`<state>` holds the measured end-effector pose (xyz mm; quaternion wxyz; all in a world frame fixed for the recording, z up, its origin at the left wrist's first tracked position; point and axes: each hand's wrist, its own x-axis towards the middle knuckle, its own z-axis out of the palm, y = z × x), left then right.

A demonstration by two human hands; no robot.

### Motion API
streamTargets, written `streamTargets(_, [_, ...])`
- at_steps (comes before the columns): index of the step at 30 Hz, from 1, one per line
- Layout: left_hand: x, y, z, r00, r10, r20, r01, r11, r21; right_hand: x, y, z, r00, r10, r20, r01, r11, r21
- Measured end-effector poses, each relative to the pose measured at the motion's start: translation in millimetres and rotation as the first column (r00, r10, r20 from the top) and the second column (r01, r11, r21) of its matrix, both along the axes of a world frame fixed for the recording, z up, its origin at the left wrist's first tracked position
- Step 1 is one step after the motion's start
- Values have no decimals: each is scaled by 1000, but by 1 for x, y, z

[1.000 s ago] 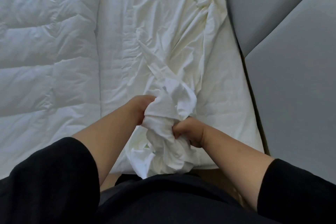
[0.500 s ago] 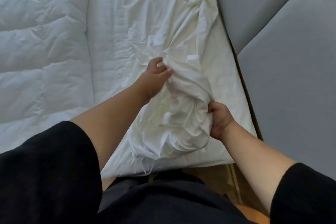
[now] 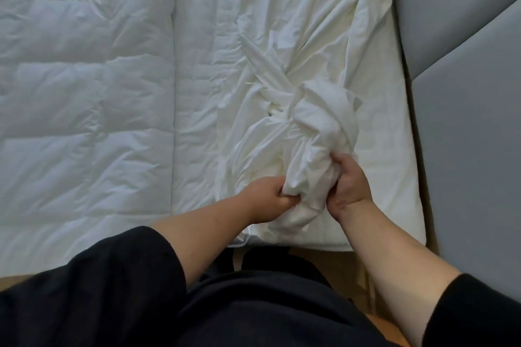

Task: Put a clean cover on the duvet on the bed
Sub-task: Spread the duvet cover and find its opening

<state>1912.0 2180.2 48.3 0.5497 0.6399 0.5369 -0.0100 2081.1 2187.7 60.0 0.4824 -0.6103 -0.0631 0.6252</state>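
The cover is a creased white sheet of fabric strung along the right side of the bed, from the far edge down to the near edge, where it is gathered into a thick bunch. We hold that bunch in both hands just inside the near edge: our left hand curls its fingers round the lower left of the wad, and our right hand grips its right side, thumb and fingers pressed into the cloth. The duvet, quilted and bare, lies folded along the left side of the bed, apart from the cover.

We judge that we are feeding the cover through our hands to find its opening or a corner. To do this well we should gather along one seam only, hand over hand, so the layers do not twist; the far stretch already looks roped and crossed. Once a corner turns up, we should shake the fabric flat before we bring it to the duvet.

Grey padded panels stand beside the bed's right edge.
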Motion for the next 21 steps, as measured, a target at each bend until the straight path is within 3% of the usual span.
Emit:
streamTargets(2, [-15,-2,5,998,59,-3,-58,997,58,-19,-12,5,977,113,180,-114,994,-6])
streamTargets(5, [-31,-4,10,1000,24,-11,-23,990,138,-52,-28,9,811,331,483,-300,943,-143])
streamTargets(8, [-54,-10,9,999,-1,49,-5,992,123,-79,-29,11,773,345,533,-282,939,-199])
streamTargets(11, [-97,-17,8,981,36,191,-47,998,53,-101,-27,14,857,292,425,-304,952,-40])
streamTargets(15, [-191,-22,-5,947,182,263,-178,983,-40,-152,-32,24,951,299,75,-306,945,112])
streamTargets(21, [-361,-47,-30,927,358,112,-362,932,13,-273,-51,33,890,410,-201,-366,904,223])
